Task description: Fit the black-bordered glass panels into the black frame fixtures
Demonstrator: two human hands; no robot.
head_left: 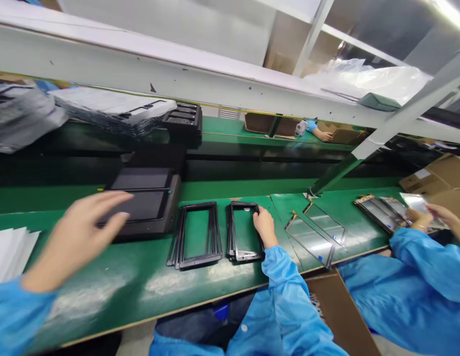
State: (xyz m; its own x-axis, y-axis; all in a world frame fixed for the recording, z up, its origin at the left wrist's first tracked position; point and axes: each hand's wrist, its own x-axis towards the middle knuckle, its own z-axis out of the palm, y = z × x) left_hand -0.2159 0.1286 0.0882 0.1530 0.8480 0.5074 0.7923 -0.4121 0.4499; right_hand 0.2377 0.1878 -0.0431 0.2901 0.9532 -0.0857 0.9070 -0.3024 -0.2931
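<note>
While the right hand (265,226) grips the upper right corner of a small stack of black frames (248,256), its fingers closed on the rim, the left hand (85,225) hangs blurred well to the left of that grip, thumb and fingers spread apart. Around the left fingertips, two dark panels (148,205) lie one behind the other on a black tray (152,230); whether the fingers touch them cannot be told. Just left of the gripped stack, between the hands, a second set of frames (200,261) rests fanned out on the green bench (141,282). To the right of the grip, two clear glass panels (311,237) lie slantwise near each other, a green-and-white post (337,175) rising beyond them. Farther right, a co-worker's hands (419,218), in blue sleeves (430,262), hold a shiny pane (413,201). Outside the left wrist lie white sheets (11,252); across the bench, beyond the right hand, another person's hand (324,135) shows beside a brown box (345,136).
</note>
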